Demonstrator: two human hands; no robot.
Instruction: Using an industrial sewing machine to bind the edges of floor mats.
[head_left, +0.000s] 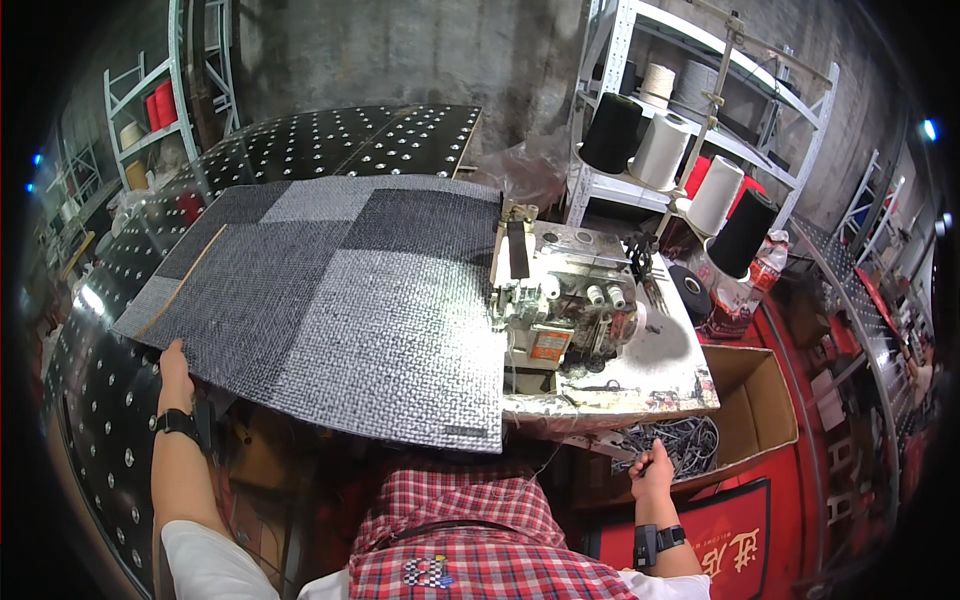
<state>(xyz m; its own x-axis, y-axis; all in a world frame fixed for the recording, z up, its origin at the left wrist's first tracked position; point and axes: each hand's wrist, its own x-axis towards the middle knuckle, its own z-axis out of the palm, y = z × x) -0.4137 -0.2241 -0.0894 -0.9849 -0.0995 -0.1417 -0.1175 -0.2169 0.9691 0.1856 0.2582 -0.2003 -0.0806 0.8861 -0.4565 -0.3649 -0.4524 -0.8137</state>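
A large mat (400, 300) woven in grey and black blocks lies across the dotted black table, its right edge against a sewing machine (565, 290). My left hand (174, 370) is at the mat's near left edge, thumb on top and the other fingers mostly hidden below. Beside the machine table's near edge, my right hand (652, 470) is closed in front of a cardboard box (765, 400) of grey trimmings (690, 445). Whatever is in its fingers is too small to make out. A thin tan strip (185, 280) lies on the mat's left part.
Black and white thread cones (660, 150) stand on holders behind the machine. The dotted black table (330, 145) reaches back to the wall. Metal shelving (815, 130) rises at the back right. A red mat with a black border (700, 535) is low at the right.
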